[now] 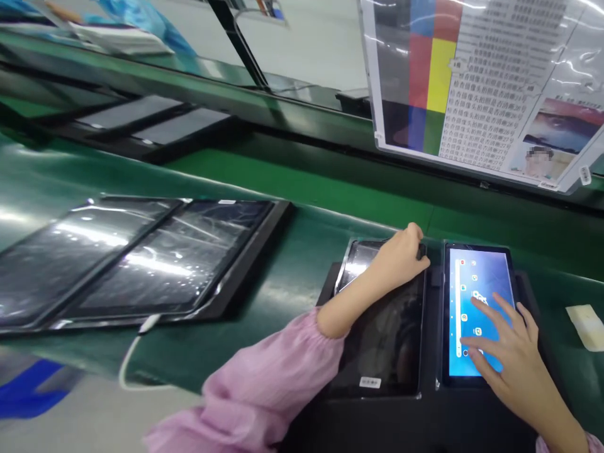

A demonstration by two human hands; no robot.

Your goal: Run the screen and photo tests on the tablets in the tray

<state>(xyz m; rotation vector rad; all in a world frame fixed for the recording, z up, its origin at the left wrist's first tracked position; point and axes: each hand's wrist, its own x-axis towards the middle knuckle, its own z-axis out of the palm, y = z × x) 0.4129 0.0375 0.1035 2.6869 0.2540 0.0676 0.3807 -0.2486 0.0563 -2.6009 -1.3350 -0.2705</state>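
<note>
My left hand (400,257) reaches over a tablet with a dark screen (391,340), its fingers curled and closed at the upper right corner. A small white label sits near this tablet's lower edge. To the right lies a second tablet (484,270), lit up with a blue home screen and app icons. Over its lower right part my right hand (512,352) is open with fingers spread, fingertips at or just above the glass; contact is unclear. Both tablets rest side by side in a black tray (363,421).
Two more dark tablets (160,258) in clear film lie on a black tray at left, beside a white cable (125,371). A green conveyor belt (302,189) runs behind the bench. A printed test chart (438,82) hangs above. A yellowish pad (586,326) lies at right.
</note>
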